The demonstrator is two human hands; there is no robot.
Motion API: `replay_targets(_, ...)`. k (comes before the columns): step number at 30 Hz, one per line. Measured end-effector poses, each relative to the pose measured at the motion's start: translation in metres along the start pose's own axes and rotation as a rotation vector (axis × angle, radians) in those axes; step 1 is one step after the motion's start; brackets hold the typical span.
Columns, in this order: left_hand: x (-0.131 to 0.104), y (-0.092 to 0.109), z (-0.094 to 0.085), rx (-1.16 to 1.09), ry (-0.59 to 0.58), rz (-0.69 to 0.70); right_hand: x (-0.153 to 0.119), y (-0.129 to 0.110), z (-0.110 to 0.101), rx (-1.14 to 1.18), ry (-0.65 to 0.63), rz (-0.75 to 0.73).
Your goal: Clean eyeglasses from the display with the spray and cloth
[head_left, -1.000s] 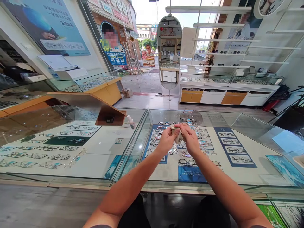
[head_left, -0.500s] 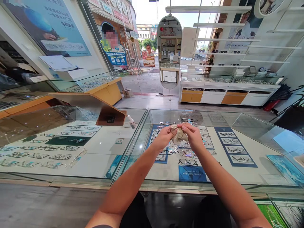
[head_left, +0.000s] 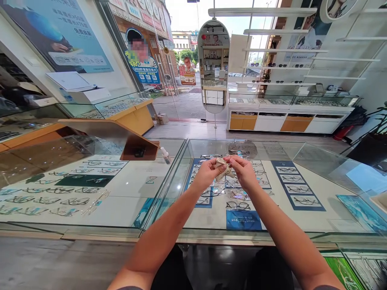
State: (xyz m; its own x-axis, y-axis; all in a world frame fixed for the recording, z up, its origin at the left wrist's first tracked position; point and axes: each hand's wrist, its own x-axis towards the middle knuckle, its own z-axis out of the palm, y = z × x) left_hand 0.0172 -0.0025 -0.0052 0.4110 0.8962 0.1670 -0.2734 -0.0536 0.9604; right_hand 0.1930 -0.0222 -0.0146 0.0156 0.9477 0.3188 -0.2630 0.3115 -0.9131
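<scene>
The person's left hand [head_left: 208, 174] and right hand [head_left: 246, 174] are raised close together above a long glass-topped display bench [head_left: 223, 241]. Between them is a light beige soft cloth [head_left: 226, 172], bunched, w/ loose folds hanging below the fingers; it seems to be in the air, not lying on the glass. The L grip is clamped on the cloth, thumb across its near side. The R grip is brought to the cloth's upper right edge, thumb and fingertips near each other; whether it pinches the cloth or some thin thing there, one cannot tell b/c the detail is too small.

Under the glass, below the hands, are rows of spectacles, incl. a pair of black-rimmed eyeglasses [head_left: 238, 206] just beyond a bright blue printed card [head_left: 243, 220]. A small white plastic spray bottle [head_left: 165, 155] is on the left part of the bench, well apart from the hands.

As for risk: if the R fingers have only a narrow edge, the cloth, or a small thing possibly wrapped in it, may slip and drop on the hard glass. If both hands pull in opp. directions w/ too much force, a thin part inside the folds, if any, could prob. be bent
</scene>
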Motion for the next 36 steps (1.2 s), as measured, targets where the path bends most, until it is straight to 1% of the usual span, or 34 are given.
replay_targets(5, 0.002, -0.004, 0.001, 0.036, 0.092, 0.009, 0.0, 0.0, 0.002, 0.008, 0.028, 0.013)
replay_targets(8, 0.006, -0.004, -0.009, 0.062, 0.178, 0.052, 0.003, -0.003, -0.001, 0.067, 0.111, 0.064)
replay_targets(10, 0.011, -0.001, -0.024, 0.097, 0.257, 0.069, 0.006, -0.007, -0.006, 0.107, 0.164, 0.087)
replay_targets(13, 0.021, 0.007, -0.058, 0.248, 0.424, 0.102, 0.009, -0.011, -0.012, 0.158, 0.197, 0.084)
replay_targets(16, 0.028, 0.016, -0.092, 0.549, 0.599, 0.127, 0.011, -0.014, -0.016, 0.18, 0.198, 0.088)
replay_targets(18, 0.028, 0.02, -0.108, 0.799, 0.673, 0.066, 0.011, -0.014, -0.018, 0.17, 0.188, 0.097)
replay_targets(20, 0.026, 0.022, -0.119, 1.066, 0.666, -0.069, 0.011, -0.014, -0.018, 0.149, 0.173, 0.098)
replay_targets(22, 0.024, 0.02, -0.127, 1.265, 0.591, -0.22, 0.012, -0.015, -0.019, 0.127, 0.145, 0.098)
replay_targets(24, 0.022, 0.015, -0.132, 1.365, 0.498, -0.344, 0.012, -0.017, -0.02, 0.113, 0.109, 0.1)
replay_targets(25, 0.022, 0.013, -0.134, 1.383, 0.468, -0.383, 0.012, -0.019, -0.02, 0.107, 0.088, 0.102)
replay_targets(27, 0.021, 0.011, -0.131, 1.412, 0.447, -0.419, 0.012, -0.021, -0.021, 0.095, 0.044, 0.108)
replay_targets(28, 0.021, 0.012, -0.127, 1.432, 0.45, -0.392, 0.011, -0.023, -0.021, 0.088, 0.021, 0.111)
replay_targets(29, 0.021, 0.013, -0.12, 1.446, 0.457, -0.312, 0.011, -0.024, -0.021, 0.081, -0.002, 0.115)
replay_targets(30, 0.019, 0.015, -0.111, 1.442, 0.462, -0.18, 0.01, -0.026, -0.021, 0.073, -0.027, 0.119)
replay_targets(32, 0.016, 0.019, -0.089, 1.358, 0.44, 0.192, 0.009, -0.028, -0.021, 0.048, -0.082, 0.121)
replay_targets(33, 0.013, 0.021, -0.076, 1.282, 0.409, 0.379, 0.008, -0.029, -0.021, 0.025, -0.114, 0.119)
replay_targets(34, 0.01, 0.022, -0.064, 1.207, 0.367, 0.531, 0.008, -0.03, -0.021, -0.003, -0.15, 0.113)
replay_targets(35, 0.007, 0.022, -0.053, 1.149, 0.318, 0.636, 0.007, -0.031, -0.021, -0.031, -0.187, 0.104)
replay_targets(36, 0.004, 0.02, -0.043, 1.109, 0.269, 0.709, 0.007, -0.031, -0.021, -0.055, -0.223, 0.096)
